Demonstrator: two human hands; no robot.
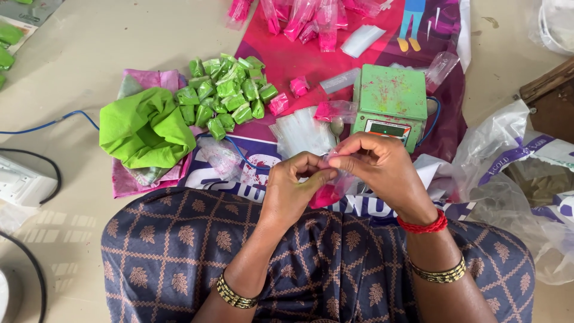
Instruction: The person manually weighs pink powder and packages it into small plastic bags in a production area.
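A person seated on the floor [89, 54] works over a lap covered in dark blue patterned cloth. Both hands meet just in front of the lap and pinch the top of a small clear packet [327, 192] filled with pink powder, which hangs between them. The left hand [294, 185] has thumb and forefinger closed on the packet's edge, and the right hand [382, 164] likewise grips it with closed fingertips.

Just beyond the hands lies a fanned stack of empty clear packets [302, 133] on a printed sheet [287, 60] spread over the floor. Beside the stack stands a small green weighing scale [391, 103], speckled with pink dust, with a spoon [336, 127] at its left side. A heap of filled green packets [228, 90] sits toward the sheet's left edge, next to a crumpled green cloth [145, 127]. Filled pink packets [302, 18] cluster at the sheet's far edge. A large crumpled plastic bag [514, 173] lies at the person's right. A blue cable [54, 122] runs across the floor at left.
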